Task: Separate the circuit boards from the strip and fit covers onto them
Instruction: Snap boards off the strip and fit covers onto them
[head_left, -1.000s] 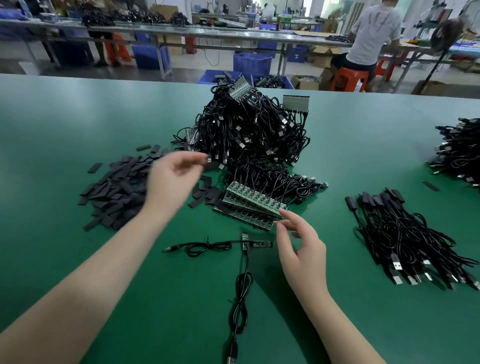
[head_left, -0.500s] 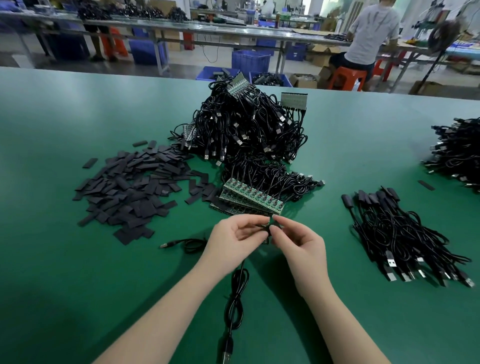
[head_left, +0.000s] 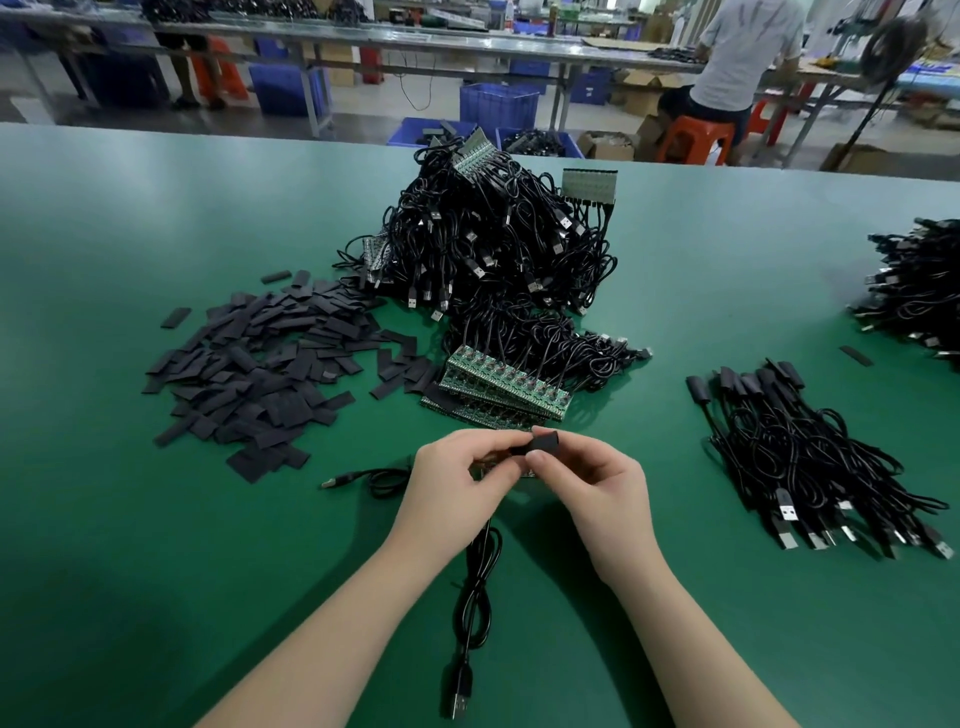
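My left hand (head_left: 457, 486) and my right hand (head_left: 597, 483) meet over the green table (head_left: 156, 571), just in front of the strip of green circuit boards (head_left: 504, 387). My right hand pinches a small black cover (head_left: 543, 442). My left hand pinches a small circuit board (head_left: 498, 464), mostly hidden by my fingers, whose black USB cable (head_left: 475, 603) trails toward me. The cover sits at the end of the board. A second loose cable (head_left: 374, 477) lies left of my left hand.
A heap of flat black covers (head_left: 260, 369) lies at the left. A tall tangle of cables with board strips (head_left: 498, 244) stands behind. Covered cables (head_left: 810, 457) lie bundled at the right, another pile (head_left: 919, 291) at far right. A person sits beyond the table.
My left hand came back from the cover heap to the middle. Both hands lifted the board with its cable off the table, and a black cover now shows between my fingers.
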